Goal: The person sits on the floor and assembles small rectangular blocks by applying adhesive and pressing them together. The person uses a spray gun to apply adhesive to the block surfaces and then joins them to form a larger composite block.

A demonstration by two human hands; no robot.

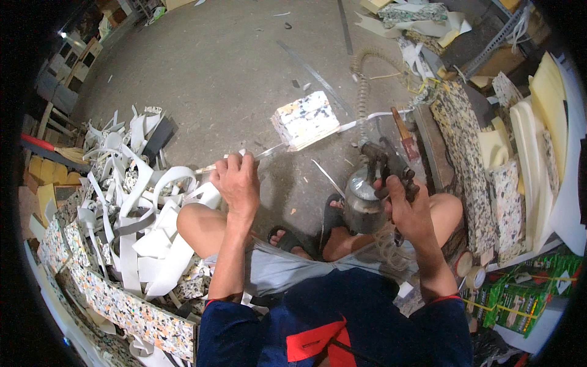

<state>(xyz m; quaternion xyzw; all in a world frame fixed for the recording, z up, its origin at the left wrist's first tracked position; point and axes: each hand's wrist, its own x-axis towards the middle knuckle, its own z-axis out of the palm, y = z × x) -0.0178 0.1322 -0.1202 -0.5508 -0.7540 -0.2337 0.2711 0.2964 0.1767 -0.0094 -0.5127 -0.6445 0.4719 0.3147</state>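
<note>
My right hand [408, 211] is closed around the handle of a spray gun [382, 165] with a round metal cup [362, 205] below it. A coiled air hose [362, 92] runs up from the gun across the floor. My left hand [237, 183] is curled shut on a thin, pale strip [269, 151], whose exact kind I cannot make out. The strip's far end reaches a speckled foam block [306, 120], standing beyond both hands. The gun is apart from the block. Part of the strip is hidden under my left fingers.
White foam offcuts [162, 238] heap at my left, beside speckled foam boards [131, 303]. At right lean more foam slabs [468, 159], near a brush [405, 134], tape rolls [474, 278] and green packages [520, 290]. My sandalled feet [287, 238] are between my hands. A broom [61, 150] lies far left.
</note>
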